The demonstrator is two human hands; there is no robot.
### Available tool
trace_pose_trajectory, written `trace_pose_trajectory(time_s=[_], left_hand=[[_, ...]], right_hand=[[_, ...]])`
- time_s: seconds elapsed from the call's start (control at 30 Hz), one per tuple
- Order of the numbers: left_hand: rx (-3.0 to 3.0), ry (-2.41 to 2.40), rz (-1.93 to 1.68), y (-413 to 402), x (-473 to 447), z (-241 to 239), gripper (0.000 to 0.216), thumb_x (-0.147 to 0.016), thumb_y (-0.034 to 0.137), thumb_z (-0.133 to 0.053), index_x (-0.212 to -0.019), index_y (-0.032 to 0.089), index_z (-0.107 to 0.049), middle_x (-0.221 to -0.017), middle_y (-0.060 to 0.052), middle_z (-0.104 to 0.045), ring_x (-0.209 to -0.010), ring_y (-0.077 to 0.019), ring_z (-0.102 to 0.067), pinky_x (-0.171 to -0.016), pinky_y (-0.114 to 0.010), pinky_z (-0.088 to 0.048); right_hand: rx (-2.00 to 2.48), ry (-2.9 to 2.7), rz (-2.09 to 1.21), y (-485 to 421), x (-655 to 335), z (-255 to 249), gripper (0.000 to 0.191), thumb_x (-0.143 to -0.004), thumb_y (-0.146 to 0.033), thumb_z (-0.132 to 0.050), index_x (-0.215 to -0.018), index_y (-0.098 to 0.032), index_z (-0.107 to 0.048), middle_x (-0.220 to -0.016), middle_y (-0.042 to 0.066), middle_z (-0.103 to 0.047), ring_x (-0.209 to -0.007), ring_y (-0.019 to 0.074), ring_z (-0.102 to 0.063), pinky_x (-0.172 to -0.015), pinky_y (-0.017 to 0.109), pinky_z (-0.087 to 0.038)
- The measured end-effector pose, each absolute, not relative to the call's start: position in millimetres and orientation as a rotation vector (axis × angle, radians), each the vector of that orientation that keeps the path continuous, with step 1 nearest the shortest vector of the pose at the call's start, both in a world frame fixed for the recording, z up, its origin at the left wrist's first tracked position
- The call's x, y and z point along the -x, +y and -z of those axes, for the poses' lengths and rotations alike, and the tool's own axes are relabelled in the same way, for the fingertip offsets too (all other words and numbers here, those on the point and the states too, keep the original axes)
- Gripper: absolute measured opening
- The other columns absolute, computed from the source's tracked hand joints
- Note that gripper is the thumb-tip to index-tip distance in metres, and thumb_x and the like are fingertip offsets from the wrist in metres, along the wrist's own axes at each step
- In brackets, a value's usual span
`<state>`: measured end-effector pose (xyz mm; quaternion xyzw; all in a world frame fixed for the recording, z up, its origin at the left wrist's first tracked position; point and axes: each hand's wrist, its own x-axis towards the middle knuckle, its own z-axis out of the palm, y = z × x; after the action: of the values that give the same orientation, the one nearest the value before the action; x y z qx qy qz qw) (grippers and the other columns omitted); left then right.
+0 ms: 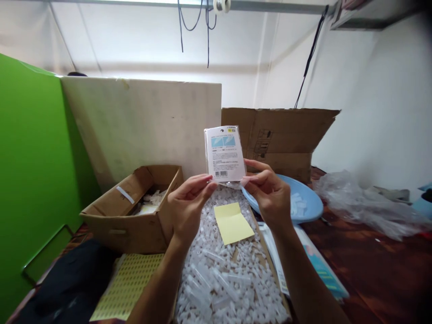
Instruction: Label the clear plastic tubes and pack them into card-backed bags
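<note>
Both hands pinch packet point(225, 154) at bottom edge: left hand point(187, 202) fingers on left corner, right hand point(269, 193) on right. Keep packet upright above tray of plastic pieces point(229, 279); grip even, avoid creasing.

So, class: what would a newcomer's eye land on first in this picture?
First, the white packet with a barcode, held upright at the centre by the left hand and right hand. Below it lies a heap of small clear plastic pieces with a yellow sticky-note pad on top. A bright green partition fills the left.
</note>
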<state>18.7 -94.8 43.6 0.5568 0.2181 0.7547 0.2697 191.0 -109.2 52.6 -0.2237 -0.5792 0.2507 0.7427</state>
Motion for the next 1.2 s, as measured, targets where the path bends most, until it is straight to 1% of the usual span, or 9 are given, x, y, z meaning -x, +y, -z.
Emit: trace_pose_trajectory(time_s=[0.13,0.2,0.3,0.4,0.63,0.83,0.97,1.1,1.2], left_hand=[[-1.677,0.695,-2.229,-101.1,-15.7,-46.9,0.015,-0.077,0.018,-0.085,-0.089,0.026,-0.083,-0.097,-0.001,-0.079,-0.085,-0.0143,-0.075,-0.076,-0.024,-0.065],[-1.783,0.679,-2.278,-101.9,-12.2,-49.6,0.015,-0.077,0.016,-0.085,-0.088,0.027,-0.082,-0.094,-0.001,-0.079,-0.085,-0.0139,-0.074,-0.074,-0.024,-0.064],[-1.95,0.645,-2.222,-100.4,-5.1,-52.9,0.015,-0.077,0.015,-0.085,-0.086,0.026,-0.082,-0.092,0.0,-0.079,-0.082,-0.0138,-0.074,-0.071,-0.024,-0.063],[-2.096,0.648,-2.048,-99.1,0.5,-54.7,0.013,-0.077,0.015,-0.085,-0.085,0.025,-0.082,-0.092,-0.001,-0.08,-0.08,-0.0135,-0.074,-0.072,-0.024,-0.063],[-1.816,0.71,-1.803,-97.1,-4.5,-51.6,0.007,-0.079,0.021,-0.084,-0.086,0.023,-0.082,-0.093,-0.003,-0.081,-0.084,-0.0159,-0.076,-0.079,-0.026,-0.065],[-1.611,0.733,-1.782,-98.9,-1.7,-53.0,0.013,-0.088,0.031,-0.076,-0.096,0.02,-0.081,-0.09,-0.006,-0.081,-0.077,-0.018,-0.078,-0.074,-0.029,-0.067],[-1.869,0.731,-1.881,-107.8,7.8,-64.4,0.009,-0.09,0.022,-0.075,-0.097,0.022,-0.08,-0.096,-0.003,-0.08,-0.083,-0.0161,-0.078,-0.079,-0.026,-0.066],[-2.234,0.7,-1.795,-109.4,11.1,-68.8,0.022,-0.089,0.017,-0.075,-0.109,0.025,-0.078,-0.11,-0.003,-0.077,-0.087,-0.0144,-0.077,-0.08,-0.027,-0.066],[-2.299,0.683,-1.766,-103.1,10.2,-64.9,0.018,-0.089,0.017,-0.075,-0.103,0.026,-0.079,-0.105,-0.003,-0.079,-0.089,-0.0148,-0.076,-0.083,-0.028,-0.064]], right_hand=[[0.431,-1.282,-0.647,-109.7,-191.2,-52.5,0.007,-0.081,-0.021,-0.078,-0.081,-0.023,-0.072,-0.131,0.004,-0.066,-0.105,0.0264,-0.072,-0.094,0.048,-0.061],[0.383,-1.257,-0.77,-110.2,-192.7,-53.6,0.015,-0.079,-0.021,-0.078,-0.091,-0.026,-0.07,-0.131,0.003,-0.066,-0.105,0.0256,-0.071,-0.094,0.048,-0.061],[0.306,-1.174,-1.01,-110.3,-195.4,-56.1,0.03,-0.078,-0.026,-0.075,-0.106,-0.029,-0.065,-0.128,0.004,-0.068,-0.105,0.0267,-0.071,-0.094,0.051,-0.061],[0.305,-1.135,-1.152,-107.5,-195.9,-56.3,0.034,-0.085,-0.039,-0.071,-0.115,-0.025,-0.064,-0.124,0.008,-0.072,-0.114,0.0304,-0.068,-0.097,0.052,-0.059],[0.379,-1.12,-1.096,-99.7,-191.4,-49.9,0.02,-0.089,-0.031,-0.075,-0.107,-0.022,-0.074,-0.115,0.008,-0.078,-0.117,0.0293,-0.068,-0.1,0.049,-0.057],[0.397,-1.106,-1.046,-96.7,-199.3,-50.3,0.02,-0.086,-0.032,-0.078,-0.105,-0.024,-0.076,-0.113,0.006,-0.079,-0.118,0.0296,-0.068,-0.099,0.049,-0.058],[0.437,-1.089,-0.995,-92.4,-208.9,-49.6,0.023,-0.086,-0.033,-0.078,-0.107,-0.025,-0.077,-0.116,0.006,-0.078,-0.116,0.0289,-0.069,-0.1,0.049,-0.058],[0.439,-1.104,-1.029,-92.8,-208.1,-48.6,0.023,-0.086,-0.034,-0.078,-0.108,-0.025,-0.077,-0.116,0.006,-0.078,-0.114,0.0289,-0.07,-0.1,0.05,-0.058],[0.454,-1.132,-1.07,-95.5,-202.3,-48.4,0.025,-0.085,-0.036,-0.079,-0.107,-0.024,-0.077,-0.117,0.007,-0.078,-0.115,0.0299,-0.07,-0.1,0.05,-0.057]])
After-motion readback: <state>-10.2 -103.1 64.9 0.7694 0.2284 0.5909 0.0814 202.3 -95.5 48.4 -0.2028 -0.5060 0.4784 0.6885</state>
